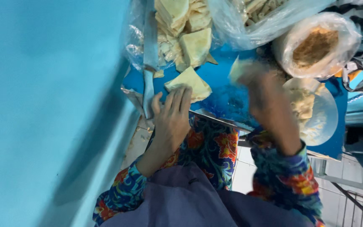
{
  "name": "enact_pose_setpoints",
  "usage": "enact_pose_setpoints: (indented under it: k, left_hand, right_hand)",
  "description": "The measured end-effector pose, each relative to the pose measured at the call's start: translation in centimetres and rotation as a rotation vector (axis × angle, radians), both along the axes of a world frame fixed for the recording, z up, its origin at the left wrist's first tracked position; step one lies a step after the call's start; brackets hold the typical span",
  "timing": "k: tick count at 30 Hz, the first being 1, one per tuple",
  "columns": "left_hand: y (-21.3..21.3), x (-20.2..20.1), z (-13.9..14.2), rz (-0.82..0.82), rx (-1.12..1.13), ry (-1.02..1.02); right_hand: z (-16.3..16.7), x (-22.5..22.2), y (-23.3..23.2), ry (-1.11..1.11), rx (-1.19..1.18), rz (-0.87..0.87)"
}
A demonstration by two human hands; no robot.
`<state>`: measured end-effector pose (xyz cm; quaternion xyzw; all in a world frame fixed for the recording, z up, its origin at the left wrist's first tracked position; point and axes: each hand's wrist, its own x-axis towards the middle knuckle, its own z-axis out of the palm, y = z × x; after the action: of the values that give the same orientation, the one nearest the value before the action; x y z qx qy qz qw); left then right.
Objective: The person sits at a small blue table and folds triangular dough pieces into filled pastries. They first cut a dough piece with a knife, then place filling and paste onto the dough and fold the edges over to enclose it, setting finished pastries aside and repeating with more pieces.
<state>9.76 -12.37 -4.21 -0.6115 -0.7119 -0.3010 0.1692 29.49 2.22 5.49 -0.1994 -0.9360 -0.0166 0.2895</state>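
My left hand [172, 115] rests flat at the near edge of a blue table [221, 94], its fingertips touching a pale folded pastry triangle [190, 83]. My right hand [265, 98] is blurred by motion over the middle of the table and seems to hold a pale pastry piece [239, 67] at its fingertips. Behind them a clear plastic bag [179, 33] holds a heap of folded pastry triangles. A round plate [322, 113] with pale filling sits to the right of my right hand.
A bag-lined bowl of brown crumbly filling [316, 46] stands at the back right. Another clear bag of pastry strips [261, 17] lies at the back. A turquoise wall [43, 105] runs along the left. Tiled floor [242, 172] shows below the table edge.
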Motion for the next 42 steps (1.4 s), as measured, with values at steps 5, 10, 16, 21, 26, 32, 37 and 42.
enact_pose_setpoints:
  k: [5,10,16,21,26,32,37,42]
  left_hand:
    - [0.6,1.3,0.4,-0.399,0.009,-0.183]
    - [2.7,2.3,-0.1,-0.459,-0.036,-0.012]
    - [2.9,3.2,-0.6,-0.552,-0.026,-0.05]
    - [3.6,3.9,-1.4,-0.634,0.013,-0.149]
    - [4.0,3.6,-1.6,-0.675,-0.007,-0.245]
    - [4.1,3.4,-1.0,-0.62,-0.021,-0.246]
    - [4.0,3.8,-1.1,-0.619,0.02,-0.267]
    - [4.3,3.6,-0.7,-0.665,-0.005,-0.304]
  right_hand:
    - [-2.6,1.3,-3.4,-0.141,-0.386,0.042]
    - [-2.7,4.4,-1.7,0.016,-0.658,-0.058]
    - [-4.3,4.2,0.5,-0.026,-0.564,-0.06]
    - [-5.2,3.4,0.8,-0.197,-0.351,-0.015]
    - [-4.8,3.4,0.6,-0.377,0.183,-0.159]
    - [-3.6,4.1,0.8,-0.432,0.2,-0.253]
    - [-4.1,4.4,-0.3,-0.263,-0.026,-0.073]
    - [-4.6,4.4,0.4,-0.41,0.182,-0.186]
